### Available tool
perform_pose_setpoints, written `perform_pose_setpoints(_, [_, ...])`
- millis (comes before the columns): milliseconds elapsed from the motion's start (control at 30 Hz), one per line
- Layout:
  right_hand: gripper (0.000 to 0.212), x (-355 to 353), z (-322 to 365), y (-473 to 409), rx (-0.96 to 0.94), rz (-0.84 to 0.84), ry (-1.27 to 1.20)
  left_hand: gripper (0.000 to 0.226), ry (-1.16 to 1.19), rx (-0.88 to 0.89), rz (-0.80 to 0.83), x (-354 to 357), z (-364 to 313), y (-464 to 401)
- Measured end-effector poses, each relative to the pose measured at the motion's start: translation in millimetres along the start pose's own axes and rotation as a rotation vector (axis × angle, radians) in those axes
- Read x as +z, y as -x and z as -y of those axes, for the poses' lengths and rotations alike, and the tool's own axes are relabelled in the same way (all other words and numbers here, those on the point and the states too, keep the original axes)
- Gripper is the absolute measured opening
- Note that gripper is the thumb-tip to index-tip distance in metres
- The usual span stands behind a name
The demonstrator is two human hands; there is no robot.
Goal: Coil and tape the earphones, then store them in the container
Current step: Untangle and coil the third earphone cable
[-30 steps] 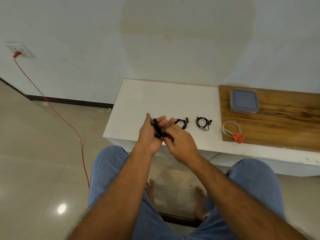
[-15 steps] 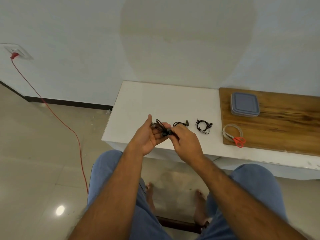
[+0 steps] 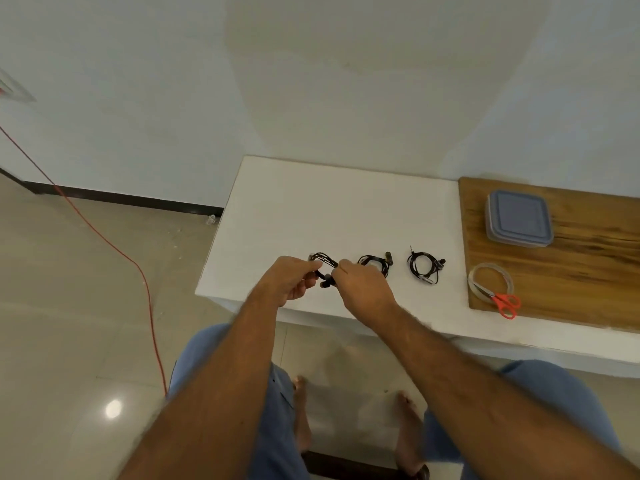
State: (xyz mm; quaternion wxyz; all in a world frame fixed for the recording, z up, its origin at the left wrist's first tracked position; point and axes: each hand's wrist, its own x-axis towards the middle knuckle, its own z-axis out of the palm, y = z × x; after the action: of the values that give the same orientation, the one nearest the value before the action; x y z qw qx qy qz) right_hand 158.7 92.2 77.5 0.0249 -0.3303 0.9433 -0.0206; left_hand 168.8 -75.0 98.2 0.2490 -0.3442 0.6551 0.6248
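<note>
Both hands hold one coiled black earphone set [image 3: 323,268] just above the white desk [image 3: 294,209]: the left hand [image 3: 289,284] curls its grip round the loops, and the right hand [image 3: 360,289] pinches them. Two more coils [image 3: 375,265] [image 3: 424,266] lie to the right; the lidded container [image 3: 518,218] sits on the wooden board [image 3: 588,271].
</note>
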Motion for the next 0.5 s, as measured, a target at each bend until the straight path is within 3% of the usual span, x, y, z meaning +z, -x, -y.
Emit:
perform_pose_setpoints(200, [0.020,43.7,4.1,-31.1,-0.013,0.151,0.037,0.013,0.031,0.069,-0.105,-1.2,28.6,-58.7])
perform_pose_setpoints(367, [0.023,64.1,5.0,-55.3,0.033,0.204,0.072,0.005,0.006,0.161,-0.221,-1.5,44.1,-90.1])
perform_pose_setpoints(500, [0.024,81.1,-0.1,-66.5,0.078,0.210,0.029,0.016,-0.035,0.216,-0.323,2.6,46.3,-104.9])
